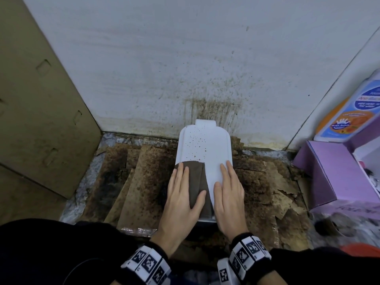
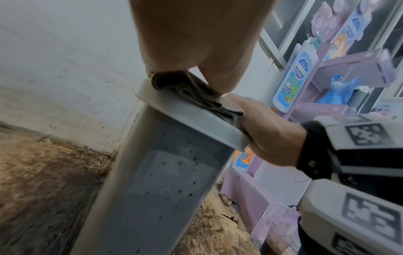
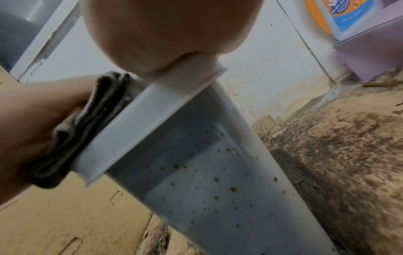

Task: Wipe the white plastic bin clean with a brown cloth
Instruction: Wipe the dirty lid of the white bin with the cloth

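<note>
Against stained wall (image 1: 144,68), upright white bin (image 1: 205,145) under flat-fingered left hand (image 1: 181,194), brown cloth (image 1: 197,182), right hand (image 1: 228,194).

White bin lid (image 1: 207,145) flecked with brown spots (denser toward the wall); dark brown cloth (image 1: 197,182); lilac boxes (image 1: 329,171); black-and-white checker-marked wristbands (image 1: 147,264).

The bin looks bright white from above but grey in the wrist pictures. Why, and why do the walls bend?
Head view: the white plastic bin has its lit top facing the camera, and the wide lens bows the wall edges. Left wrist view: its shaded side shows, slightly blurred. Right wrist view: the same shaded side, soft at the edges.
</note>
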The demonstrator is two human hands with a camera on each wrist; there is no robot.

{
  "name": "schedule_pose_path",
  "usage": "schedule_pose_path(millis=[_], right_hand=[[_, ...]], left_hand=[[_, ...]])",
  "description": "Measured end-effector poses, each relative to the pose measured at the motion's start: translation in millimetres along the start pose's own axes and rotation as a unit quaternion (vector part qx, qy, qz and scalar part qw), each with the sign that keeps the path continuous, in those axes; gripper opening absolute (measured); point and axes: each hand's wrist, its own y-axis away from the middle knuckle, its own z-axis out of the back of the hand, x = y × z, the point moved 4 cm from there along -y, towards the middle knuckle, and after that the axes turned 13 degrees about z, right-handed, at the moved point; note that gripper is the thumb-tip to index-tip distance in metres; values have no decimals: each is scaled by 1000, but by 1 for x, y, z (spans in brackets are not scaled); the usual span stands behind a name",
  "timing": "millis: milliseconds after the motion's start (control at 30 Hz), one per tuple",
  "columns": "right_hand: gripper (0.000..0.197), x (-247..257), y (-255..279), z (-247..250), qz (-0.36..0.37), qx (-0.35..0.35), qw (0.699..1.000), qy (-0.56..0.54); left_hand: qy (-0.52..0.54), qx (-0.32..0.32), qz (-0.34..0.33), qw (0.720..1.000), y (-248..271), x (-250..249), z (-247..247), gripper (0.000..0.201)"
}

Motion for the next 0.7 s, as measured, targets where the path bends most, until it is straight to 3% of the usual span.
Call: schedule_pose_path(millis=[133, 300, 500, 700], right_hand=[[53, -1, 0, 0, 0, -2, 1000, 1], [54, -3, 0, -2, 11, 12, 1000, 26], [54, -3, 1, -3, -6, 28, 1000, 7], [55, -5, -2, -3, -20, 38, 999, 1]], left_hand=[[-14, 31, -9, 999, -2, -2, 2, 82], [-63, 118, -5, 991, -21, -8, 7, 80], [-103, 194, 8, 976, -71, -19, 8, 82], [-117, 218, 8, 969, -129, -31, 12, 81]])
